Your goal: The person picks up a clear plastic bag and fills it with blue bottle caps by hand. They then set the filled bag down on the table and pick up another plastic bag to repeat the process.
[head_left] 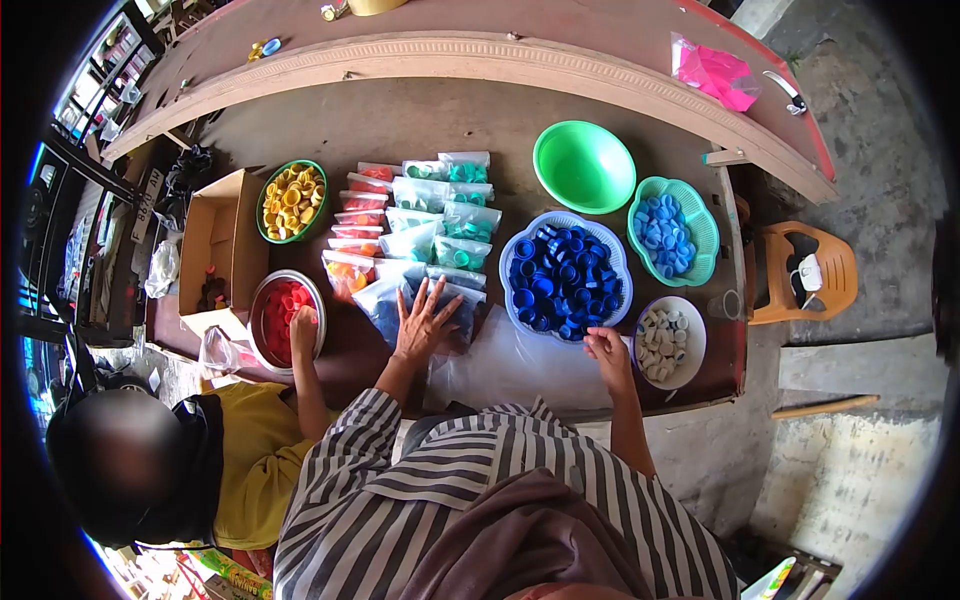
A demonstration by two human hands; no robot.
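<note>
The tabletop (300,130) runs wide before me, its far edge curved and moulded. Along its left edge sits an open cardboard box (222,240). Toward the far right stands a green bowl (584,166), and nearer the middle a pale scalloped basket of dark blue caps (565,277), with a teal basket of light blue caps (673,230) at the right edge. A block of small plastic bags of caps (420,225) fills the centre, laid in rows. Left of them are a green bowl of yellow caps (291,201) and, at the near edge, a steel bowl of red caps (280,318), where a second person's hand (304,328) rests on the rim. A small white bowl of pale caps (668,342) sits by the near right corner.

My left hand (422,326) lies flat with fingers spread wide, pressing on a bag of dark blue caps (385,300) at the near end of the rows. My right hand (607,352) is at the near rim of the dark blue basket, fingers curled; I think it pinches a cap, but I cannot tell for sure.
</note>
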